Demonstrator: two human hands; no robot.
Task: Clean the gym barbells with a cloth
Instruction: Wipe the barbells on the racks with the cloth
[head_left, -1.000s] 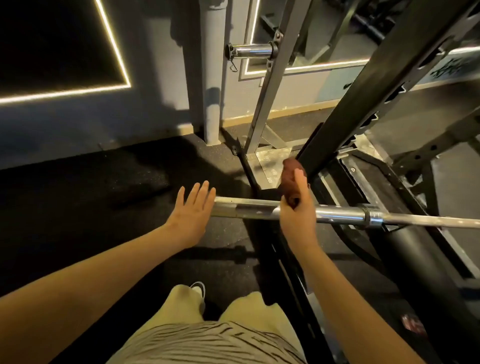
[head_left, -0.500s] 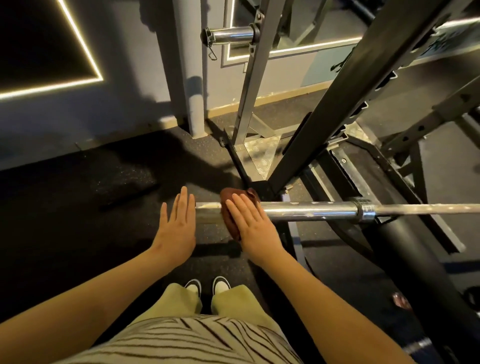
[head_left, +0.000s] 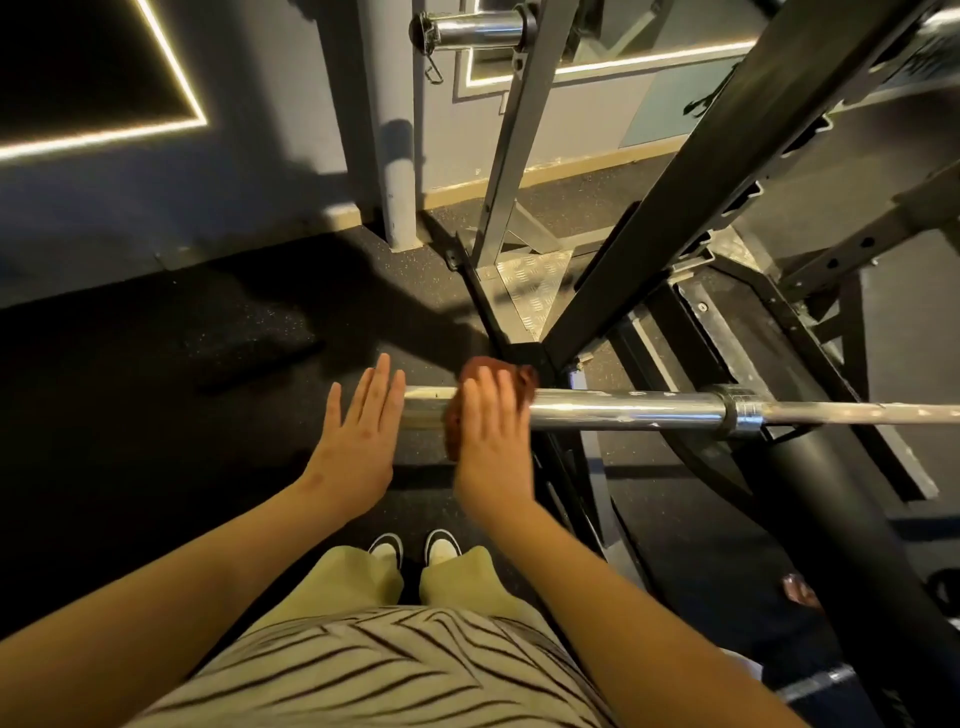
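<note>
While the right hand (head_left: 493, 436) lies flat on the brown cloth (head_left: 519, 376), fingers stretched out and pressing it down over the barbell (head_left: 623, 410), the wipe is right up near the sleeve's free end. The hand is a touch blurred, and the thumb is hidden, so I can't say whether it hooks underneath.

Left hand (head_left: 358, 431) is open too, fingers straight and close together, just beside the bar's tip; touching or not, I can't tell.

Further out, the sleeve runs right to its collar (head_left: 743, 415), resting in the black rack (head_left: 675, 223) above the rubber floor (head_left: 208, 389).

To do this well, I'd say: keep the cloth wrapped over the top, press evenly, run long strokes from tip to collar, and turn the sleeve so the underside gets covered. That left hand looks well placed to steady the end.

Compared with a second ago, the right hand has slid left from mid-sleeve and gone from clutching the cloth to flattening it, and the left hand's spread fingers have drawn together.
</note>
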